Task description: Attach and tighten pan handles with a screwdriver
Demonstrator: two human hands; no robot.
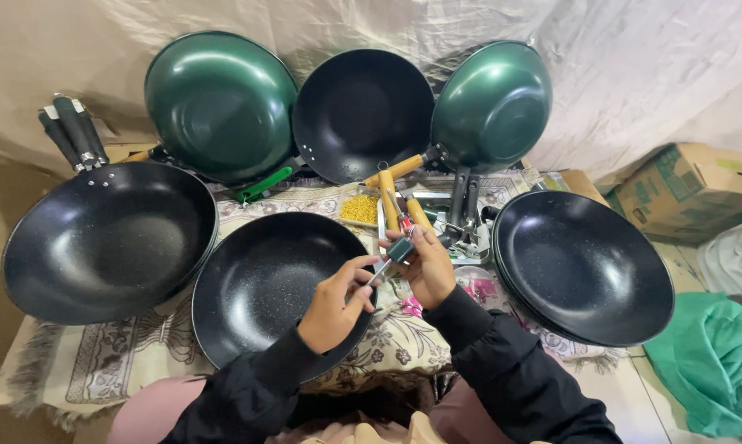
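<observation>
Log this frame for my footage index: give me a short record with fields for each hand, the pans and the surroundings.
left hand: steadies the metal shaft of a screwdriver
right hand: holds the screwdriver's dark handle
nearest pan: black pan under the left hand
other pans: black pan at left, stacked black pans at right, two green pans and a black one propped behind
surface: floral cloth
surroundings: cardboard box, green fabric
</observation>
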